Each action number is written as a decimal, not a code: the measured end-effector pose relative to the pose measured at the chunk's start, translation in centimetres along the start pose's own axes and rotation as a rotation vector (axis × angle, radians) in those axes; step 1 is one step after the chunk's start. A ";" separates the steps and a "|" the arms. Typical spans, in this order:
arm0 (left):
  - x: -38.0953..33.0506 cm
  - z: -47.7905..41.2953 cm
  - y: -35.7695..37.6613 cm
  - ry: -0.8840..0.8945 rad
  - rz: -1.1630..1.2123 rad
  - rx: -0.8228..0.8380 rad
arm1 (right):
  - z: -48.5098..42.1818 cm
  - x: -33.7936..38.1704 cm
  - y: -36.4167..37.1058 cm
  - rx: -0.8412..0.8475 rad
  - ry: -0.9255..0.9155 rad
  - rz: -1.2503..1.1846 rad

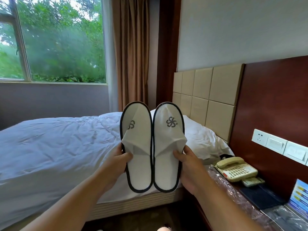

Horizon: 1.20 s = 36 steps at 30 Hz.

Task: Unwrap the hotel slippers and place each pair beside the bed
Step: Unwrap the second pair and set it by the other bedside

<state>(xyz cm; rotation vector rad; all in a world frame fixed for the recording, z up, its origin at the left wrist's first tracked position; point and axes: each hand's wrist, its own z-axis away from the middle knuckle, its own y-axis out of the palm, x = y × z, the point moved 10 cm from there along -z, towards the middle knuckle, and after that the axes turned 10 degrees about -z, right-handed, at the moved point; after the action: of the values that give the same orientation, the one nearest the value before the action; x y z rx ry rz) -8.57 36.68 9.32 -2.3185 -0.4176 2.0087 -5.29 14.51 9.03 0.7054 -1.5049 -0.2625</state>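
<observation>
I hold two white hotel slippers with dark trim and a grey swirl logo upright, side by side, in front of the bed (50,147). My left hand (119,161) grips the outer edge of the left slipper (137,147), thumb on its upper. On the other side my right hand (187,165) grips the outer edge of the right slipper (168,147). Both slippers are unwrapped, toes pointing up, inner edges touching. The bed has a white duvet and a pillow (200,139).
A nightstand (260,212) at the right carries a beige telephone (236,169), crumpled clear plastic wrap (223,182), a dark folder and a blue card. A padded headboard and wall switch panel stand behind. Dark floor lies between bed and nightstand. Window and brown curtain are beyond.
</observation>
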 end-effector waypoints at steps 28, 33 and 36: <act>-2.9 1.3 2.9 0.049 0.021 -0.192 | 1.2 -3.3 7.4 0.067 -0.012 0.070; -2.6 2.5 0.8 -0.004 -0.069 -0.427 | 1.5 -3.2 7.3 0.013 -0.068 0.006; -4.1 3.6 0.3 0.104 -0.200 -0.516 | 1.7 -3.5 7.5 0.031 -0.056 -0.050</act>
<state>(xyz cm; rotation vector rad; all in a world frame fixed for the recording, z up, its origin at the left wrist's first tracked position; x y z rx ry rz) -12.58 34.90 12.64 -2.4980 -1.2317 1.8387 -9.13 21.90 10.29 0.7663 -1.5486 -0.2994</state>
